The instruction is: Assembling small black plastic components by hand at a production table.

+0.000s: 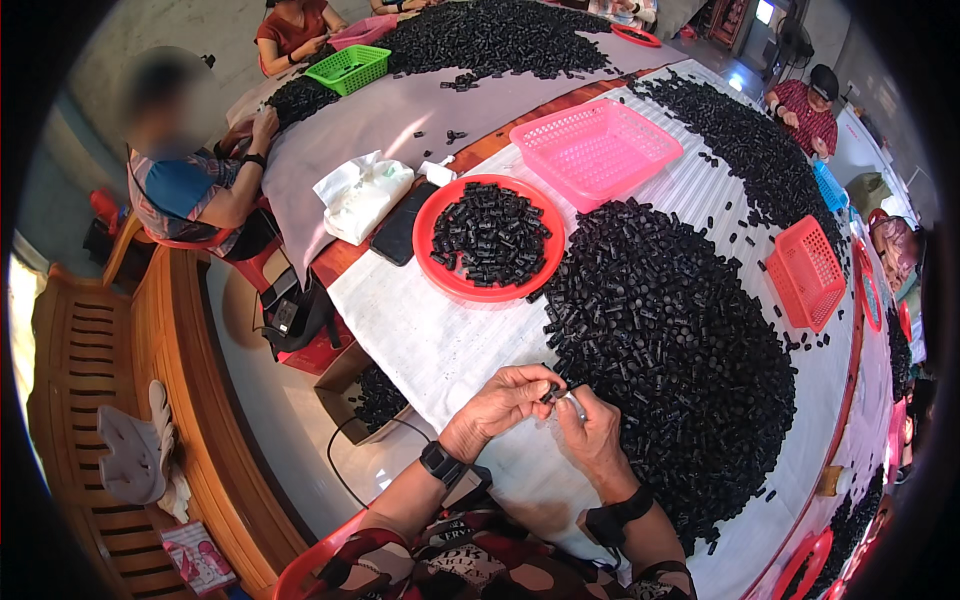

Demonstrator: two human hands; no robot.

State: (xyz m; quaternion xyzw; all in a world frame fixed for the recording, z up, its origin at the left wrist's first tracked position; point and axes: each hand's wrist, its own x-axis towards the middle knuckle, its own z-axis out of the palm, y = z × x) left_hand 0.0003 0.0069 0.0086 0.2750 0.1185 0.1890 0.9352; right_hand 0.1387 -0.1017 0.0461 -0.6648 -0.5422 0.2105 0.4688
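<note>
My left hand [510, 400] pinches a small black plastic part [552, 392] between thumb and fingertips, just above the white table cover. Close against it, my right hand [592, 432] is closed, its thumb and forefinger meeting the same part from the right. The finer shape of the part is too small to make out. Right beside my right hand spreads a large pile of similar black parts [670, 350]. Beyond my left hand stands a round red basin [432, 262] holding many more of them.
A pink basket [590, 150] sits behind the pile, a red basket [806, 275] to the right. A phone [400, 222] and a tissue pack [365, 195] lie left of the basin. A cardboard box [345, 385] stands below the table edge. A person [190, 170] sits at the left table.
</note>
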